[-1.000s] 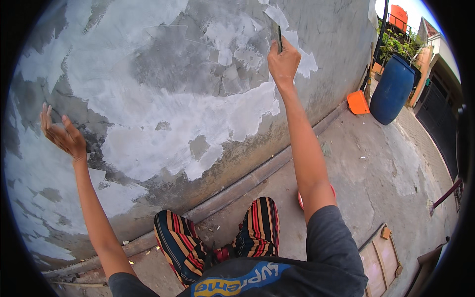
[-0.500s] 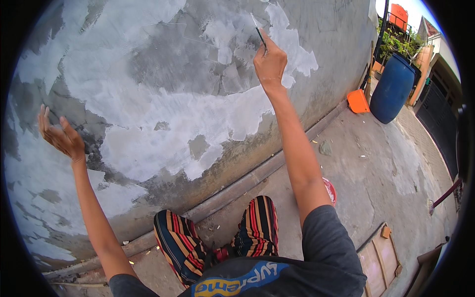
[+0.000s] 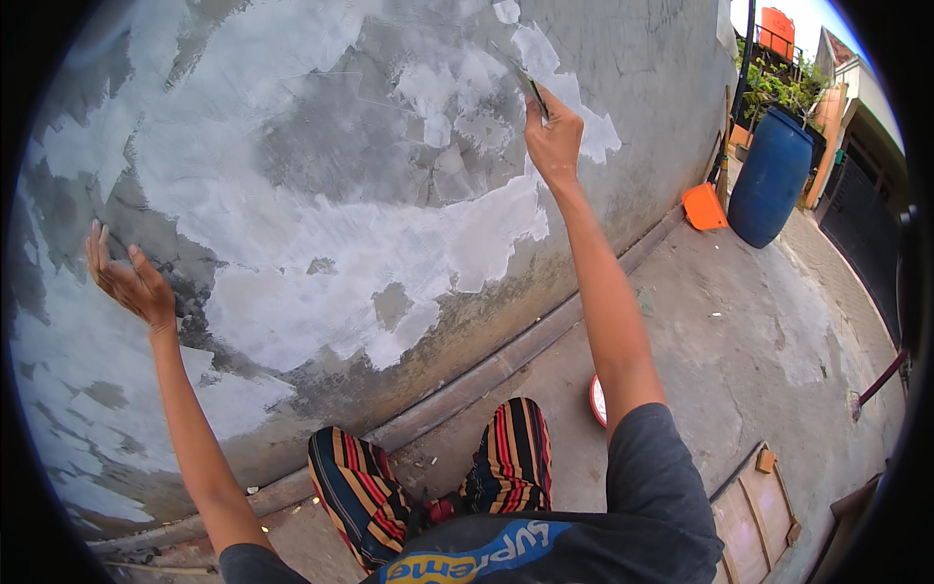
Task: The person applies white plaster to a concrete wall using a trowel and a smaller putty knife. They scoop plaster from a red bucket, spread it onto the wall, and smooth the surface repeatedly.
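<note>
In front of me stands a grey wall (image 3: 642, 107) with white filler (image 3: 341, 243) smeared over it in uneven patches. High up the wall, my right hand (image 3: 556, 141) is closed round a putty knife (image 3: 534, 90). Its thin blade shows nearly edge-on against the wall, beside the upper right filler patch. My left hand (image 3: 134, 284) rests near the wall at the left, fingers stretched and apart, holding nothing. Whether its palm touches the wall I cannot tell.
A red-rimmed tub (image 3: 596, 401) with white stuff inside is partly hidden behind my right forearm. Along the wall's foot runs a low ledge (image 3: 486, 375). Farther right stand an orange dustpan (image 3: 703, 206) and a blue barrel (image 3: 772, 177). A wooden-framed board (image 3: 754, 516) lies at lower right.
My right hand with the putty knife has shifted slightly right and down in view, the blade tilting more to the left. The whole view has moved a little. The left hand stays by the wall.
</note>
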Action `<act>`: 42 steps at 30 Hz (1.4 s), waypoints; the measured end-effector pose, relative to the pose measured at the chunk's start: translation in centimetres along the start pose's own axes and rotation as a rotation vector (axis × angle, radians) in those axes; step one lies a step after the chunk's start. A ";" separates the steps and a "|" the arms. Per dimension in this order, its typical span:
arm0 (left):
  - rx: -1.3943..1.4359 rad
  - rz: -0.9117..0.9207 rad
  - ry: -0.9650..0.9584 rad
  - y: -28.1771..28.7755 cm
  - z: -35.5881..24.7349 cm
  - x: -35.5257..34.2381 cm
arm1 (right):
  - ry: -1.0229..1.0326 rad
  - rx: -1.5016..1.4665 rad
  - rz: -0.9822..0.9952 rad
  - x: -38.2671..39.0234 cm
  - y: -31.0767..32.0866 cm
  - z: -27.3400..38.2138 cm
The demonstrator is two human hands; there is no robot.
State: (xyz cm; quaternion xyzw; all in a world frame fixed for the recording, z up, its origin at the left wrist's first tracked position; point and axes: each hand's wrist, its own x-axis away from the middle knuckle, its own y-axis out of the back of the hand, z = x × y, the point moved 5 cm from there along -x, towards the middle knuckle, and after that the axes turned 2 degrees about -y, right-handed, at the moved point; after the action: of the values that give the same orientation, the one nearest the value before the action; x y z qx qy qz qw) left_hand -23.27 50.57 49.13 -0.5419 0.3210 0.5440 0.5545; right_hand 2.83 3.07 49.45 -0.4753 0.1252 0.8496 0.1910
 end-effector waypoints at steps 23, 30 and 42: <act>0.003 -0.007 0.026 -0.1 -0.6 0.2 | 0.478 0.067 0.123 0.6 -3.8 0.6; -0.005 -0.007 -0.001 0.5 -0.3 -0.2 | 0.454 0.000 0.145 4.8 -4.0 0.5; -0.035 0.000 -0.010 0.5 0.4 0.1 | 0.309 0.081 0.094 8.0 -6.3 2.2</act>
State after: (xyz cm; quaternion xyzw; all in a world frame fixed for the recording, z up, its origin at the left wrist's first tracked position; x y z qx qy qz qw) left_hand -23.81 50.85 48.98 -0.5487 0.3086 0.5522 0.5466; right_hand 0.15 11.20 43.49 -0.5857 0.2094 0.7688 0.1487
